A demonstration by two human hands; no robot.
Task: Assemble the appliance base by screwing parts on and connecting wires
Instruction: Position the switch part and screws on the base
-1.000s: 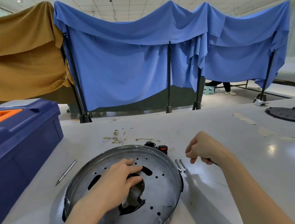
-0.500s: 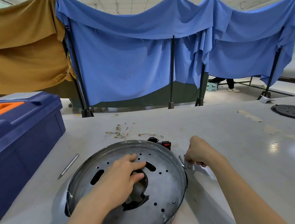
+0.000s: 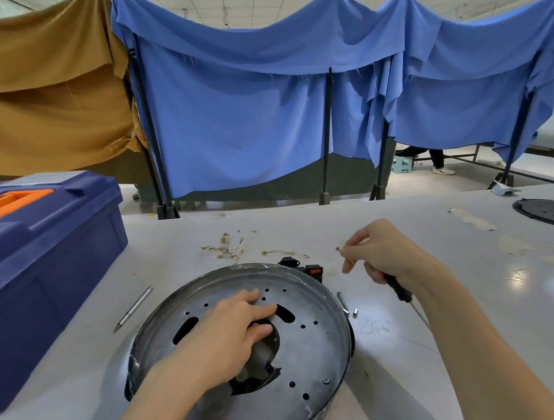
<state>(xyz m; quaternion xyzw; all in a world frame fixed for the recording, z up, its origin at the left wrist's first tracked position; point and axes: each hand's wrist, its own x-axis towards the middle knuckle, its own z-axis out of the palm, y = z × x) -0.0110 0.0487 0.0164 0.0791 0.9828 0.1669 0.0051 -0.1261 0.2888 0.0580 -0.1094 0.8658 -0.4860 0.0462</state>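
a person's left grip [image 3: 226, 339] is pressing down on the round metal base [image 3: 313, 349], fingers curling over the edge of its centre hole. the base is lying flat on the tabletop [image 3: 507, 291], close in front of the person. just right of it, the right grip [image 3: 381, 251] is hovering above the tabletop, doing two jobs at once. thumb and forefinger are pinching a thin screw [image 3: 338, 248], while the lower fingers are clamping a black-handled screwdriver [image 3: 398, 288] against the palm, its shaft pointing back toward the forearm. a second screw [image 3: 342, 302] and a small nut [image 3: 355, 313] are lying just beside the base's right rim. a red switch [image 3: 313, 271] is sitting at the far rim, with loose wires [image 3: 229, 246] beyond it. a metal rod [image 3: 132, 309] is lying between the base and a blue toolbox [image 3: 39, 245].

the risk appears to be that doubled-up right grip. the screw is being held only at the fingertips, so any shuffle to bring the screwdriver round could let it slip. it could then roll off across the tabletop or drop through one of the plate's many holes, out of reach inside the base. those holes look much alike, so it could easily be seated in the wrong one. a screw going in tilted could also bind. if the left grip is easing off, the base may turn under the driver.
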